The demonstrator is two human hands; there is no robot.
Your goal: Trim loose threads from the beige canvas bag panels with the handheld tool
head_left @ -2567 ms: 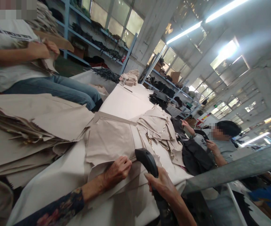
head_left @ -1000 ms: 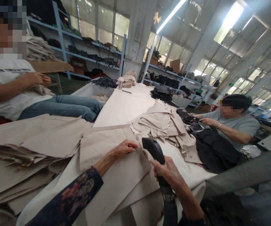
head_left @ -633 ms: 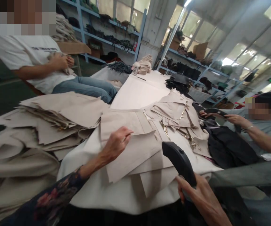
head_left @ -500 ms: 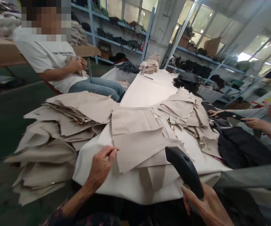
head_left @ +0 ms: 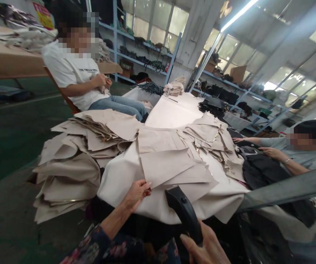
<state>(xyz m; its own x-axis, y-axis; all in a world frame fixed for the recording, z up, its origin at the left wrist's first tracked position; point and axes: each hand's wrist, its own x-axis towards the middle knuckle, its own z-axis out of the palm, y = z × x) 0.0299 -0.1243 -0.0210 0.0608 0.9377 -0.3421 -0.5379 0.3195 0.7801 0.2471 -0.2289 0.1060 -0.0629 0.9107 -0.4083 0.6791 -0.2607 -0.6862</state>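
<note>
sliding down to the near corner of the smooth, flat beige panel [head_left: 166,167] with the left hand [head_left: 136,194], pinching it thumb to fingers, with forearm slanting up from below. drawing the curved black tool [head_left: 184,209] left and nearer too, gripping it in the right hand [head_left: 206,245], with blunt head tipped up-left, just beside the beige layers. lying on the creased white cover [head_left: 119,183], between a floppy beige stack [head_left: 72,172] and a gold-glinting heap [head_left: 210,134].

Dark floral-print sleeve [head_left: 92,246]
</note>
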